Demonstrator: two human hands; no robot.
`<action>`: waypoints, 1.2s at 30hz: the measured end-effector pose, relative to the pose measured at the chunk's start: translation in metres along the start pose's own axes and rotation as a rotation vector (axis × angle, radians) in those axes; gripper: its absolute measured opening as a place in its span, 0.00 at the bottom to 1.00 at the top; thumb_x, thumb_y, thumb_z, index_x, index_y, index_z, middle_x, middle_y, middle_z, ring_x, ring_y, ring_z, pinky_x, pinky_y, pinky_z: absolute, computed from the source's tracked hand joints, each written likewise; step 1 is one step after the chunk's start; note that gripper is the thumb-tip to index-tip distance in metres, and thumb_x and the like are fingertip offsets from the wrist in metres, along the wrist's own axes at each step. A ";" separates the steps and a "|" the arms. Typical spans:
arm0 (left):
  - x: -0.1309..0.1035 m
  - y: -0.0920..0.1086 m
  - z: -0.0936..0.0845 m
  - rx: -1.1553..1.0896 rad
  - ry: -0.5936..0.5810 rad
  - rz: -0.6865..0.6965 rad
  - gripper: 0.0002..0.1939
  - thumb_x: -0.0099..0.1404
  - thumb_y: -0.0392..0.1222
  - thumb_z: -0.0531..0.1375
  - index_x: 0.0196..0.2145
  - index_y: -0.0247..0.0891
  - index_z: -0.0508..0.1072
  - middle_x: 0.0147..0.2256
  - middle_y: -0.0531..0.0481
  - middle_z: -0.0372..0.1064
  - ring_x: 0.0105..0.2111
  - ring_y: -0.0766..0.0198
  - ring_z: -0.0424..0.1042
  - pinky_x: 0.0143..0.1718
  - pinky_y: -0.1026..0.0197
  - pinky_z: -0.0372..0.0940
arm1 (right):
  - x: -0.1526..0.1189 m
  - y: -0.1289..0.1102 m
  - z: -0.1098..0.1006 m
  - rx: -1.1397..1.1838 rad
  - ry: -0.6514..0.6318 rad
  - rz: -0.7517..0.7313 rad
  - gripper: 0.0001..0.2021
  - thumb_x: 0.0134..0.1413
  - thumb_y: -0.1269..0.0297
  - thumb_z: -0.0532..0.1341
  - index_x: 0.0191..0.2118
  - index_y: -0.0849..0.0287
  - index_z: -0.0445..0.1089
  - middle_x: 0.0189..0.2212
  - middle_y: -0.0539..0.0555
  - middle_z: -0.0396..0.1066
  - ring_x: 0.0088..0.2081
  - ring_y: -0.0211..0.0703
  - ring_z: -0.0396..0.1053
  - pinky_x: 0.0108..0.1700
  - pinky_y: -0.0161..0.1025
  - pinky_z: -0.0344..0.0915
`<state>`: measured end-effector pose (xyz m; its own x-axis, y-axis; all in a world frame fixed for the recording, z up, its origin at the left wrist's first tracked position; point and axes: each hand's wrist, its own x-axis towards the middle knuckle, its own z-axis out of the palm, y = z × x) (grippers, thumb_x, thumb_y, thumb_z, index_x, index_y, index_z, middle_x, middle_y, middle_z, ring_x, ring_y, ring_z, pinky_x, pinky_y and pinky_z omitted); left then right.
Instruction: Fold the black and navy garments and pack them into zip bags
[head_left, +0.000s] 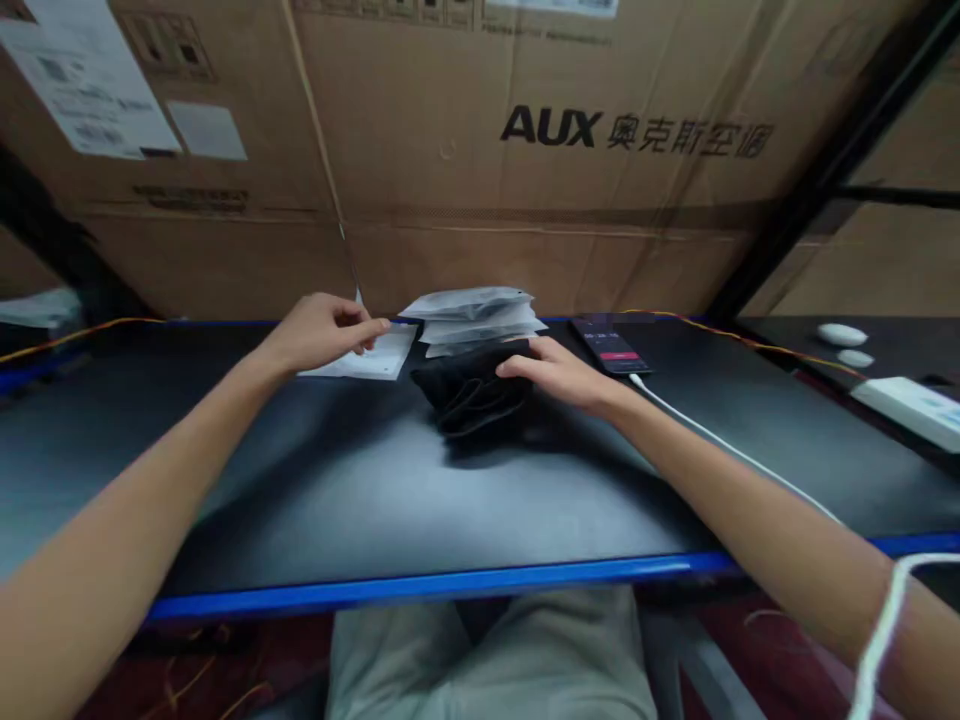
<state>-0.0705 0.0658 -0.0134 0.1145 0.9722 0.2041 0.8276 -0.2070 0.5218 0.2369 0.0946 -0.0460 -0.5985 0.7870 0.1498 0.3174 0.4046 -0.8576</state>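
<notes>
My right hand [559, 372] grips a folded black cloth [476, 390] by its right end, thumb on top, just above the table. The cloth's folds open toward me, and its exact kind does not show. My left hand [330, 330] is over a flat frosted plastic bag [375, 358], fingers curled and pinched at its upper part. A small pale corner sticks up behind that hand; the fingertips' contact is partly hidden. Right behind the cloth lies a stack of frosted plastic bags [476, 312] with contents I cannot make out.
A phone [611, 345] with a white cable [720, 435] lies on the black table [450, 510], right of the stack. A large cardboard box [450, 180] stands behind. At far right are a white power strip [911, 410] and small white objects [841, 335]. The table has a blue front edge [420, 588].
</notes>
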 end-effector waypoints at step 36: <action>-0.031 0.028 -0.009 0.233 -0.547 0.216 0.10 0.49 0.39 0.59 0.29 0.41 0.79 0.33 0.52 0.77 0.35 0.59 0.74 0.40 0.64 0.67 | -0.006 0.001 -0.048 -0.601 -0.369 0.035 0.20 0.37 0.72 0.66 0.42 0.54 0.77 0.38 0.51 0.77 0.37 0.48 0.73 0.39 0.38 0.67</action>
<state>-0.0560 0.0286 0.0017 0.5061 0.8388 -0.2008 0.8452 -0.4360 0.3091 0.2756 0.1127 -0.0244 -0.7572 0.6379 -0.1405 0.6284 0.6529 -0.4229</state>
